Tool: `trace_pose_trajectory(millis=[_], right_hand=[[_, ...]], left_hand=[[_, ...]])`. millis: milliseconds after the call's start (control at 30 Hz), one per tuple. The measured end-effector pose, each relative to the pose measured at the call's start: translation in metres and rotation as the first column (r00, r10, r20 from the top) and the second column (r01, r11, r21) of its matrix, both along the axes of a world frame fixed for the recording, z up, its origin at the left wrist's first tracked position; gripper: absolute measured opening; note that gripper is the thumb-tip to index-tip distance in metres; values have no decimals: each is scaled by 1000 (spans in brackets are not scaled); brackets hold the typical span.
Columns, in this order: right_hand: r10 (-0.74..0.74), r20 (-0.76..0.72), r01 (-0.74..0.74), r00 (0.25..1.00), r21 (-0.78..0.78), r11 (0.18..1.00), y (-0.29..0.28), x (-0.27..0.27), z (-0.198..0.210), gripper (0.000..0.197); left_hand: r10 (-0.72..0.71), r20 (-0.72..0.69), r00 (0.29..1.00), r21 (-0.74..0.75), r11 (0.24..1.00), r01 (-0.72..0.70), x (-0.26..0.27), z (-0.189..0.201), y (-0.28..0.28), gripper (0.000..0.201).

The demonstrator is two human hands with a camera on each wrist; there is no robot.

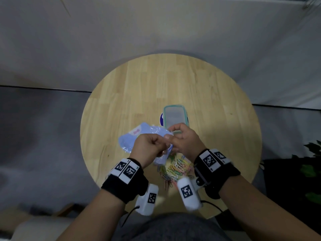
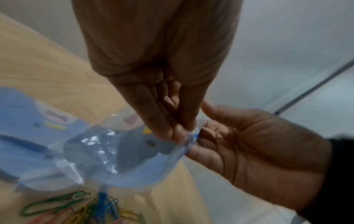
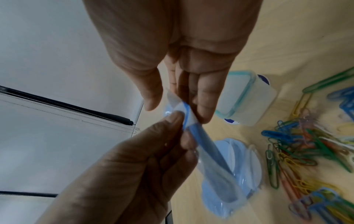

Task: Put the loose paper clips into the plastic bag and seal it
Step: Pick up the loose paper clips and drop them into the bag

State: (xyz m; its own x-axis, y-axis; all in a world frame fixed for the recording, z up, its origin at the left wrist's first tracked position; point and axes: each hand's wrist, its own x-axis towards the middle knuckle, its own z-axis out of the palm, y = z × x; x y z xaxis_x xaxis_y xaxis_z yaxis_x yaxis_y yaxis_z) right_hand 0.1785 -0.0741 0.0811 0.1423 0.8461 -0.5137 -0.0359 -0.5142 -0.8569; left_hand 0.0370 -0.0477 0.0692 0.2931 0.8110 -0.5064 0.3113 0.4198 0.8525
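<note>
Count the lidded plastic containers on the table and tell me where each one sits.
1. A clear container with a teal-rimmed lid sits near the middle of the round wooden table, just beyond the right hand and beside the blue plastic bag. None seem hidden, though hands cover some tabletop.

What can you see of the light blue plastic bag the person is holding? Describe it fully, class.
The light blue plastic bag is thin, glossy and crinkled, printed with small pastel shapes, with a darker blue strip along its top edge. It is held above the round wooden table, beside the loose coloured paper clips. The left hand and the right hand both pinch that top edge. No clips show inside.
</note>
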Motion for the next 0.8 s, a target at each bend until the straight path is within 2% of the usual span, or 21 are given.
trace_pose_trajectory(millis=[67, 167, 300, 400, 467, 533, 633, 700, 800], right_hand=[[-10, 1, 10, 1000, -17, 1000, -3, -2, -3, 22], [-48, 64, 53, 997, -75, 996, -7, -2, -8, 18], [-80, -100, 66, 992, -138, 988, -8, 4, 0, 20], [-71, -124, 48, 990, -177, 983, -8, 10, 5, 6], [-58, -15, 56, 998, -132, 990, -9, 9, 4, 8], [3, 199, -5, 980, 9, 1000, -12, 6, 3, 24], [152, 549, -269, 822, 140, 953, -20, -1, 6, 42], [183, 643, -380, 743, 181, 907, -27, -4, 10, 41], [163, 670, -423, 724, 244, 873, -34, -5, 5, 36]], left_hand=[[3, -56, 998, 51, 999, 0, 2, -3, -1, 22], [3, -66, 998, 71, 997, 2, 6, 0, -2, 20], [56, 103, 993, -109, 993, -45, 6, 12, -2, 6], [47, 152, 987, -141, 990, -25, 3, 13, -1, 5], [16, 128, 992, -93, 996, -4, 4, 12, -2, 8], [-14, 52, 999, -6, 1000, 14, 6, 11, -2, 12], [-27, -66, 997, 66, 997, 31, 7, 6, 0, 13], [-68, -124, 990, 87, 993, 79, 6, 4, 3, 15], [-171, -285, 943, 208, 949, 235, 6, 9, 3, 16]])
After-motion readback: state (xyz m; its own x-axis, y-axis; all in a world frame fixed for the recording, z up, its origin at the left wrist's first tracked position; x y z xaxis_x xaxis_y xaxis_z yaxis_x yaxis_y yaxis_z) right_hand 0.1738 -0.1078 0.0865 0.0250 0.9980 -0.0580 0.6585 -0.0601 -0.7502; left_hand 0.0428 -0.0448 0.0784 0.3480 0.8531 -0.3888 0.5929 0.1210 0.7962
